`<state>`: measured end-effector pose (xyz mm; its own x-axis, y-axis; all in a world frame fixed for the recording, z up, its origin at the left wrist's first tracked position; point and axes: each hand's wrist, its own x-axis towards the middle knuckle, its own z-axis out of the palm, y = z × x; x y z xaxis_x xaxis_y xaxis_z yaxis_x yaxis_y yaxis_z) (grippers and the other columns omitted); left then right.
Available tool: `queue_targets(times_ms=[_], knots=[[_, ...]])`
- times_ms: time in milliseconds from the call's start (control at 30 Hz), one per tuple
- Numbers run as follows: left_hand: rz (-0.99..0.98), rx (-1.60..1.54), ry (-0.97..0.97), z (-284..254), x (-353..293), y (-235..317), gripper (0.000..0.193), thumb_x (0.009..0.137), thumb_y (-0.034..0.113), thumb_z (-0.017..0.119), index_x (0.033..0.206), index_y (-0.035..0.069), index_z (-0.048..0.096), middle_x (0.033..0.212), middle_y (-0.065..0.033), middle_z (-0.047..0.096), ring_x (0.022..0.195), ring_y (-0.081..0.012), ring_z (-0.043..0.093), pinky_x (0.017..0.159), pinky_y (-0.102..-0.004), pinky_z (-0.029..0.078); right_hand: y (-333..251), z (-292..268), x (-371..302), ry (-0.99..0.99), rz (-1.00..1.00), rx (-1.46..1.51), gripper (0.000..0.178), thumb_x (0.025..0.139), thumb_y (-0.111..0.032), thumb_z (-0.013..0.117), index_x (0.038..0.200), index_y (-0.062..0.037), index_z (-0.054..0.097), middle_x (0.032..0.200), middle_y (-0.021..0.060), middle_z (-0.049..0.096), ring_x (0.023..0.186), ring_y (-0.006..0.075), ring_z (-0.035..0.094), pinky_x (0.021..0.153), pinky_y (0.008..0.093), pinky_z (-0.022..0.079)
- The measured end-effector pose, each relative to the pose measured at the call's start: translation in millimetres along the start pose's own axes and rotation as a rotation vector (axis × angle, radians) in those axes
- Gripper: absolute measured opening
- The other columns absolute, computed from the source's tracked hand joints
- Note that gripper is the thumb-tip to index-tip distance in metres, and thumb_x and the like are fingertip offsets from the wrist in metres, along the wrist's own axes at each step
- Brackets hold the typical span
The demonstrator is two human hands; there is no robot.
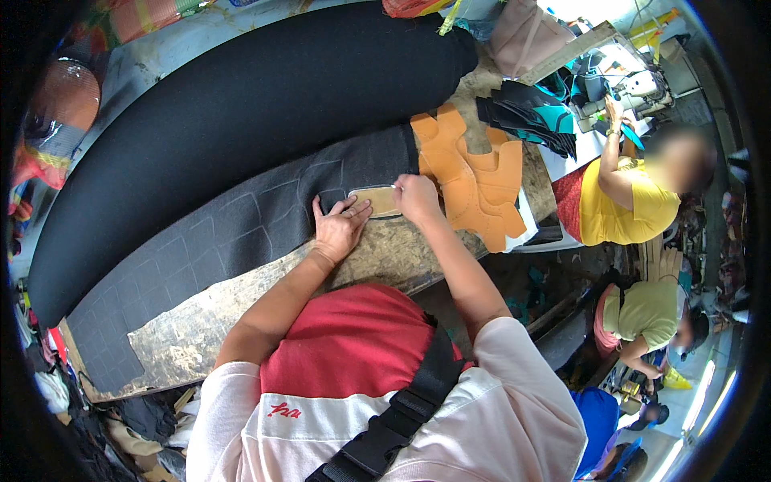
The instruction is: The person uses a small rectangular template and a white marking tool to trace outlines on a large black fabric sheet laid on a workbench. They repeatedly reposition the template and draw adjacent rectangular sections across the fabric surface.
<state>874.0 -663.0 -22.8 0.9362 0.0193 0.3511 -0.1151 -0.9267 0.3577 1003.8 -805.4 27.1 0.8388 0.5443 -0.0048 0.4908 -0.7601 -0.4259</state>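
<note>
A tan, flat template (379,202) with a pale edge lies on dark grey fabric (241,213) that is marked with light outlines. My left hand (341,226) rests flat on the template's left end and the fabric beside it, fingers spread. At the template's upper right corner, my right hand (418,198) is closed in a pinch. A small white tip shows at its fingers, apparently a piece of chalk; most of it is hidden. White lines run along the template's edges.
A thick black roll of fabric (241,120) lies along the table's far side. Orange cut pieces (474,177) lie right of my hands, with stacked black and teal pieces (534,116) beyond. The worn wooden table (209,313) shows nearest me. A person in yellow (630,197) sews at the right.
</note>
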Motion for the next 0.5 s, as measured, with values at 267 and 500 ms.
queue_targets(times_ms=[267,500], knots=[[-0.091,0.166,-0.255,-12,17,18,0.026,0.082,0.018,0.059,0.107,0.019,0.065,0.117,0.0072,0.06,0.112,-0.0137,0.051,0.095,-0.066,0.024,20,-4,-48,-0.119,-0.009,0.239,0.012,0.071,-0.012,0.064,0.075,-0.0003,0.064,0.069,0.0181,0.063,0.066,0.0323,0.064,0.064,0.038,0.051],[-0.335,0.095,-0.474,-30,80,13,0.063,0.069,0.027,0.074,0.125,0.016,0.05,0.125,-0.0099,0.048,0.117,-0.0259,0.046,0.094,-0.0488,0.041,31,-11,-41,-0.085,0.056,0.452,0.012,0.076,-0.009,0.062,0.082,0.0005,0.063,0.067,0.0165,0.062,0.062,0.0277,0.063,0.059,0.0345,0.05]])
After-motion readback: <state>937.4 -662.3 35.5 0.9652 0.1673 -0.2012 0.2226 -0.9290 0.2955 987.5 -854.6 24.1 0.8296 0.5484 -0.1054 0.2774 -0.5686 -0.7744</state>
